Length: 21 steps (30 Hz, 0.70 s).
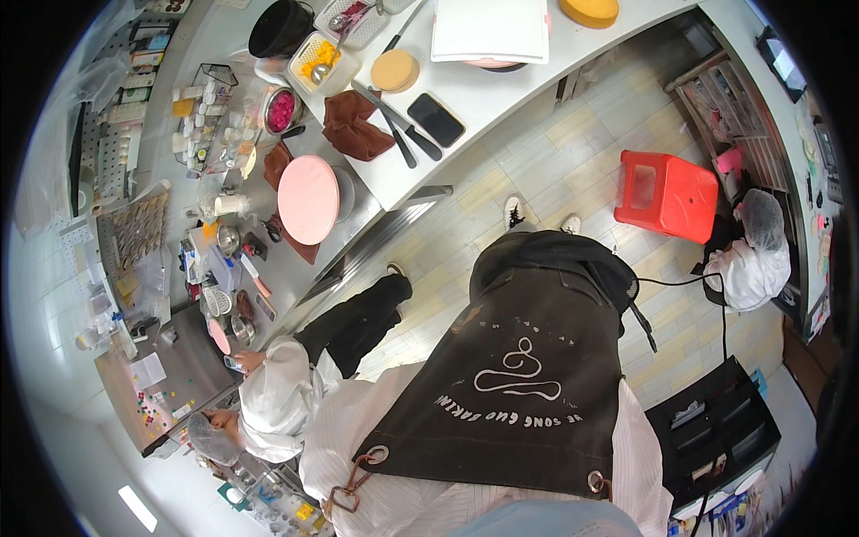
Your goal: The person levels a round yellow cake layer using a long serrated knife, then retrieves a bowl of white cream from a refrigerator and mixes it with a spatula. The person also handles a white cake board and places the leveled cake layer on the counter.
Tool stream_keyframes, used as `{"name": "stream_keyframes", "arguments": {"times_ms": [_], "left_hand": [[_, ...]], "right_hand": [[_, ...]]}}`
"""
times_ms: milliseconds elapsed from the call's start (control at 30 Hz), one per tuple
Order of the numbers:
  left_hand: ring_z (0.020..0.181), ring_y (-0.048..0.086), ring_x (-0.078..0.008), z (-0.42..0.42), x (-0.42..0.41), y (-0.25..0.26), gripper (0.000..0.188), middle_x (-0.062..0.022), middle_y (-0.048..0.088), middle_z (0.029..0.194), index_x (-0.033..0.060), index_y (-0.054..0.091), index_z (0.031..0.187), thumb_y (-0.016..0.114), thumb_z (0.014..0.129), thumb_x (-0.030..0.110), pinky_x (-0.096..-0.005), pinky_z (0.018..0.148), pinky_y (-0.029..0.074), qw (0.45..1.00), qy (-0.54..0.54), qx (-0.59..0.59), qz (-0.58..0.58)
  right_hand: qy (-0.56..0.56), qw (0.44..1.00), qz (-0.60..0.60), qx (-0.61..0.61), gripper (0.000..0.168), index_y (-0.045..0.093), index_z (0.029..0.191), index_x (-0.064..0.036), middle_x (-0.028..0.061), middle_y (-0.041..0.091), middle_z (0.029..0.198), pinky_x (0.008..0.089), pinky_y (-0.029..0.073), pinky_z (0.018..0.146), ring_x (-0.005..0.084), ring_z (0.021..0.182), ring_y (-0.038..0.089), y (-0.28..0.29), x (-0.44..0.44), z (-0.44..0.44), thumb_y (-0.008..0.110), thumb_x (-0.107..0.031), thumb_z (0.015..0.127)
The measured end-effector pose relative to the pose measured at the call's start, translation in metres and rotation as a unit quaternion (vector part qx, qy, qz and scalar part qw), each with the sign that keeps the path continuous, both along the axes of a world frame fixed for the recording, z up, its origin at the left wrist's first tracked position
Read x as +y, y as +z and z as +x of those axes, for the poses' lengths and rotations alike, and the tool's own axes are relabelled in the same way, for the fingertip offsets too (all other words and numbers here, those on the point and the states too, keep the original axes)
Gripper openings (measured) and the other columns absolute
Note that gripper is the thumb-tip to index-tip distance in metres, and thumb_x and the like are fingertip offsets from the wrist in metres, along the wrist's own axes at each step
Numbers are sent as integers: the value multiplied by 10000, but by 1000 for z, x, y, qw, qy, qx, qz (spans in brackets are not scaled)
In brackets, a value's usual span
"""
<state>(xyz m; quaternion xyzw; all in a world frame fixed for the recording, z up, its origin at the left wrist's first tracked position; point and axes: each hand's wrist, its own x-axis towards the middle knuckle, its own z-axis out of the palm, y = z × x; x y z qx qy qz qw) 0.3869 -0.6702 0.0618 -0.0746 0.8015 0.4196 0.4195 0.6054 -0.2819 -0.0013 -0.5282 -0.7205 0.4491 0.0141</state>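
Note:
Neither of my hands is in view; my body shows from above in a dark apron (496, 416) that bears a line drawing and writing. Before me runs a white worktop (396, 178). On it lie a black phone (436, 120), two black-handled knives, one a long knife (419, 139), and a crumpled brown cloth (352, 124). A round sponge cake layer (394, 71) sits beyond the knives. Farther along, a white lid or tray (490, 30) covers something pink, and a yellow round cake (589, 10) stands past it. A pink cake turntable (309, 199) is on the steel counter.
A red plastic stool (668, 197) stands on the floor near a crouching person (755, 255) in a hair net. Another person (278, 396) at the left counter holds a phone. Baskets with yellow fruit pieces (322, 64) and a metal bowl of pink pieces (282, 111) sit near the cloth.

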Motion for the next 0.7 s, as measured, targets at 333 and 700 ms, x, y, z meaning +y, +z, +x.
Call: {"name": "stream_keyframes", "arguments": {"times_ms": [333,700], "left_hand": [[744,619,-142,-33,25,-19,260,-45,661,918,52,634,1119,684,884,154,-267,671,489,998,-51,17,26],[752,621,-142,-54,49,-27,247,-45,665,925,50,641,1111,676,891,156,-267,676,489,994,-96,15,40]], "right_hand": [[22,999,-29,-25,339,515,1206,-50,107,530,1146,343,491,799,230,969,593,-10,-9,11,615,-62,882],[20,998,-53,-40,254,538,1129,-44,93,558,1046,326,487,741,204,893,599,-11,-17,17,615,-72,888]]}}
